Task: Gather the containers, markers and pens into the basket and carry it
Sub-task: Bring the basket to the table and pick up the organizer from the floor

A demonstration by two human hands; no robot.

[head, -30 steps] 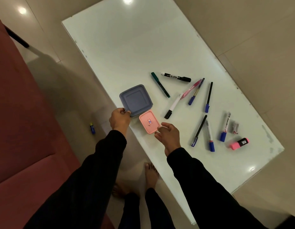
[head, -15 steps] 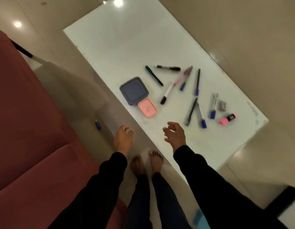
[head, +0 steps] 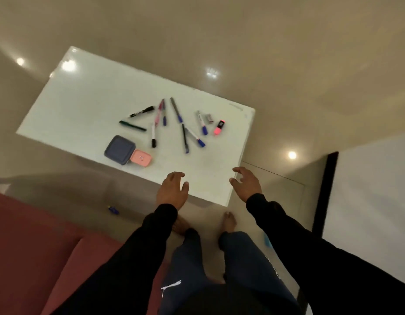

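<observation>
A grey-blue square container and a small pink container touch each other at the near edge of the white table. Several pens and markers lie scattered behind them, among them a green pen, a black marker and a pink highlighter. My left hand hovers over the table's near edge, empty, fingers apart. My right hand hangs just off the table's right corner, empty and spread. No basket is in view.
A dark red sofa fills the lower left. A small blue object lies on the glossy floor under the table's near side. My bare feet stand between sofa and table. A white wall with a dark edge stands at the right.
Both hands let go of the two containers and drew back toward me. The view swung right and pulled away from the table, which now sits farther off.
</observation>
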